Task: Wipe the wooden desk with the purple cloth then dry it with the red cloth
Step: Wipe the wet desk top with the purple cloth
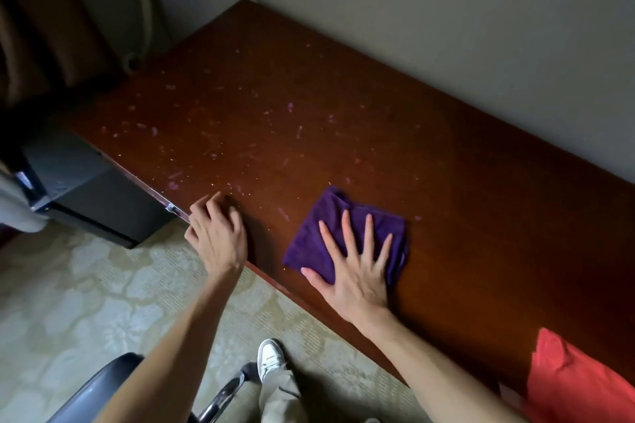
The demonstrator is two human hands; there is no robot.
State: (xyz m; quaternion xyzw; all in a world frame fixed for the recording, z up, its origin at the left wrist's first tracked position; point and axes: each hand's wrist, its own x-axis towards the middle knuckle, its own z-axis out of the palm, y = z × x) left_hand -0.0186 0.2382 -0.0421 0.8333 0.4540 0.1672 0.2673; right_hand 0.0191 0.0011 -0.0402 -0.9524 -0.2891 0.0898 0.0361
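Clearly the right hand [357, 271] lies flat, fingers spread, on the purple cloth [330, 233] near the desk's [446, 189] front edge; the smears [220, 134] lie leftward, beyond the loosely curled left hand [220, 233].

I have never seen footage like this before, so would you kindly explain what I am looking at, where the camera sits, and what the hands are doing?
There is no machine here. A person wears one wide-angle camera on the head, so you look forward and down along their bare arms. In front is a dark wooden desk against a wall. The right hand lies flat, fingers spread, pressing a folded purple cloth onto the desk; it pins the cloth rather than gripping it. The left hand rests at the desk's near edge and holds nothing. Pale specks are scattered over the desk's left part, beyond the left hand. A red cloth waits at the desk's right end, untouched. Below you see patterned carpet, a shoe and part of a chair.
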